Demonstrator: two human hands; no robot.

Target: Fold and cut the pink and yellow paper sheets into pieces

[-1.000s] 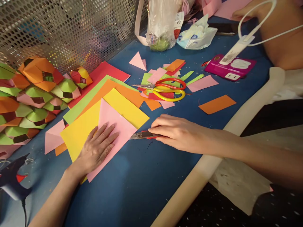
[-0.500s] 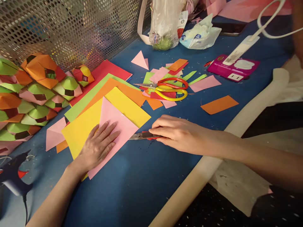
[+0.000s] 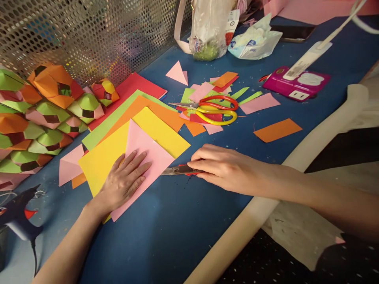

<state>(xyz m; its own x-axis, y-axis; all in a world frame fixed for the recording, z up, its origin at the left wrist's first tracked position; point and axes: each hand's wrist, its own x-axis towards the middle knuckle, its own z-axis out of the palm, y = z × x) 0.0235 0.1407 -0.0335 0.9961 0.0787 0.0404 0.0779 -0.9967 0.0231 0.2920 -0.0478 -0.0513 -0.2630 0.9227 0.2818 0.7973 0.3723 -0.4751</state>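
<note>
My left hand (image 3: 126, 177) lies flat, fingers spread, on a folded pink sheet of paper (image 3: 148, 152) with a triangular shape. Beneath the pink sheet lies a yellow sheet (image 3: 103, 157). An orange sheet (image 3: 161, 115), a green sheet (image 3: 118, 117) and a red sheet (image 3: 136, 85) are fanned out behind. My right hand (image 3: 219, 167) is closed on a red-handled utility knife (image 3: 180, 170). The knife's metal end points left and meets the long lower-right edge of the pink sheet; its tip is hard to make out there.
Scissors (image 3: 213, 108) with red and yellow handles lie on paper scraps. A purple power socket (image 3: 296, 85) with a plugged-in white adapter stands at right. Folded paper shapes (image 3: 49, 110) are stacked at left, above a glue gun (image 3: 23, 215). A perforated metal panel (image 3: 103, 39) rises behind.
The camera view has shifted slightly, so the table's contents appear a little to the right. Both hands keep their places on the paper and the knife.
</note>
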